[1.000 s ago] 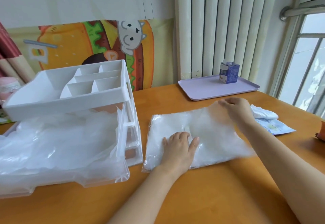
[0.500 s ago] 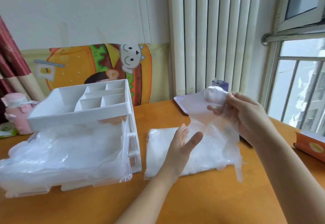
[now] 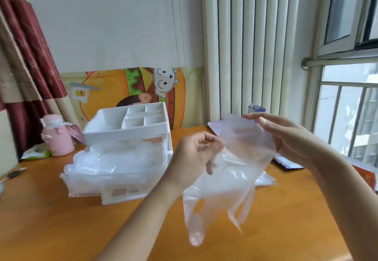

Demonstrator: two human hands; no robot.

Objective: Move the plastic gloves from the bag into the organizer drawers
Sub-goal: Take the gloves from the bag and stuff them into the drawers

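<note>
left hand (image 3: 196, 154) pinches glove (image 3: 231, 179), mid-frame; right hand (image 3: 286, 136) pinches its cuff, centre right | glove fingers dangle over counter (image 3: 61, 230) | organizer (image 3: 131, 129) centre left; drawer (image 3: 114, 166) out, stuffed

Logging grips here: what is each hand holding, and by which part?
Both hold one plastic glove: the left hand grips its bunched cuff side, the right hand pinches the cuff's top edge.

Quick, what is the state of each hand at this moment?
Left hand: closed, fingers curled on the plastic glove.
Right hand: pinching the same glove's upper edge.
</note>
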